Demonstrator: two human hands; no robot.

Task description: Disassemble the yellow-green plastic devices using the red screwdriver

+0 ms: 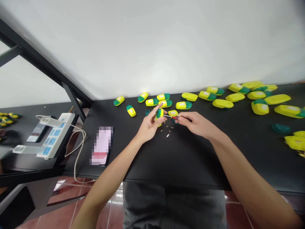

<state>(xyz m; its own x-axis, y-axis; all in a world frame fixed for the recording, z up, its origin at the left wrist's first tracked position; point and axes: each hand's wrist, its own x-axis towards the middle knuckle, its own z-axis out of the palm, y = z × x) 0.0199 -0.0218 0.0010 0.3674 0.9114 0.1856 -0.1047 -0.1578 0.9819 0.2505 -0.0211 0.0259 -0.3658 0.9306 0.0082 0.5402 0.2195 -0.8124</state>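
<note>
My left hand [149, 126] is closed around a small yellow-and-green plastic casing [159, 114], held above the black table. In my right hand [194, 123] is a screwdriver [175, 117] with a red and dark handle. Its thin metal shaft points left, and the tip meets or nearly meets the casing; the exact contact is too small to tell. Several small screws [169, 131] lie on the table below the hands, with a tiny silvery piece [168, 135] nearer me. Just behind the screwdriver rests another yellow casing part [172, 113].
Several yellow-and-green casings [184, 105] line the wall side. Yellow shells [296, 141] and a loose green cover [281, 128] lie at the right. To the left are a phone [102, 145], a white cable [75, 165] and a power strip [56, 136] beside a black frame [73, 100].
</note>
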